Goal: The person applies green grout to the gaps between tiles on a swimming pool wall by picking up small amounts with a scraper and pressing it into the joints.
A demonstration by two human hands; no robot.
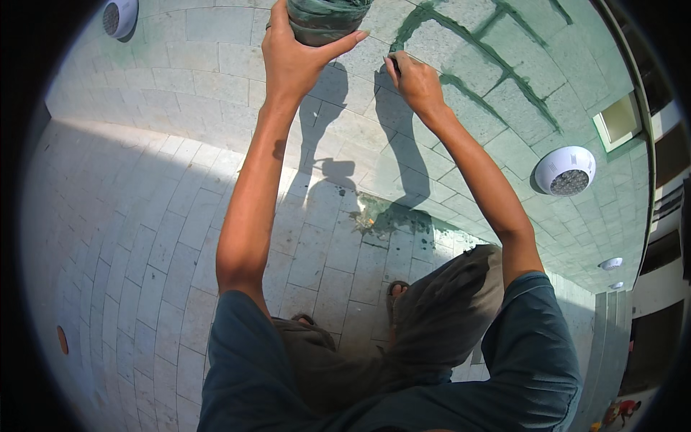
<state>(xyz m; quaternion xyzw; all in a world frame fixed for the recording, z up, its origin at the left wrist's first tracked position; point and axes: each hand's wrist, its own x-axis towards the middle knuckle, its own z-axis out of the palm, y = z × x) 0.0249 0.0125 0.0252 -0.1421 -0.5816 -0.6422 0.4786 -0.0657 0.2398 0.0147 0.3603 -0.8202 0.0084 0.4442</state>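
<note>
My left hand (291, 61) is wrapped round a round container (324, 20) smeared with dark green paste, raised at the top edge of the view. My right hand (414, 86) is closed, fingertips at the pale tiled wall (482, 144), beside a thick green line (407, 32); what it grips is too small to make out. More green paste lines (533, 97) run along the tile joints above and right of that hand. Shadows of my arms fall on the wall between and below my hands.
Round white lamps (565, 171) are on the wall, another (119, 16) at upper left. A small recessed panel (617, 122) is at right. I stand on paved floor (165, 237) with green splatters (381, 223) at the wall's foot. Steps (601, 360) and a person in red (622, 412) are at lower right.
</note>
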